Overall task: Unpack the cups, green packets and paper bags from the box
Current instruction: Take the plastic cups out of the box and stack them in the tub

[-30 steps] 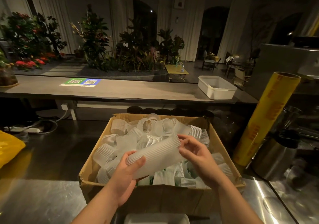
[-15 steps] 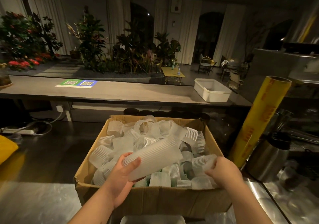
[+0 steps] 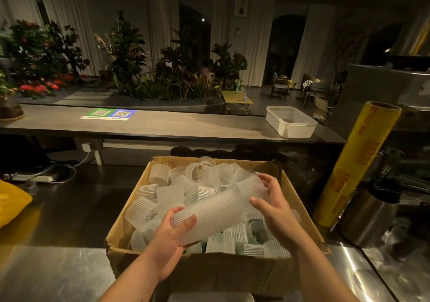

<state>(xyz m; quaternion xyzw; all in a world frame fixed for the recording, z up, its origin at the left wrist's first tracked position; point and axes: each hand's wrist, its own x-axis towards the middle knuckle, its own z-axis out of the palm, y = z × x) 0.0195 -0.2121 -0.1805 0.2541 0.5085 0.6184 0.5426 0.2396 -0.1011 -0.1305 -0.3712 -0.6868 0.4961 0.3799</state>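
Legible print: only the green/blue QR placard [image 3: 109,114] on the far counter. The red lettering on the yellow film roll [image 3: 358,169], right of the box [image 3: 209,271], is too blurred to read. My left hand [image 3: 169,239] grips the near end of the cup stack [image 3: 216,211] and my right hand [image 3: 274,211] curls round the far end, over the cardboard box. Loose cups [image 3: 162,194] inside are ribbed, frosted plastic.

Stacked cups [image 3: 218,211] between both hands

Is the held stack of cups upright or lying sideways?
Sideways, tilted: left hand grips the stack of cups at its lower end, right hand at its raised end.
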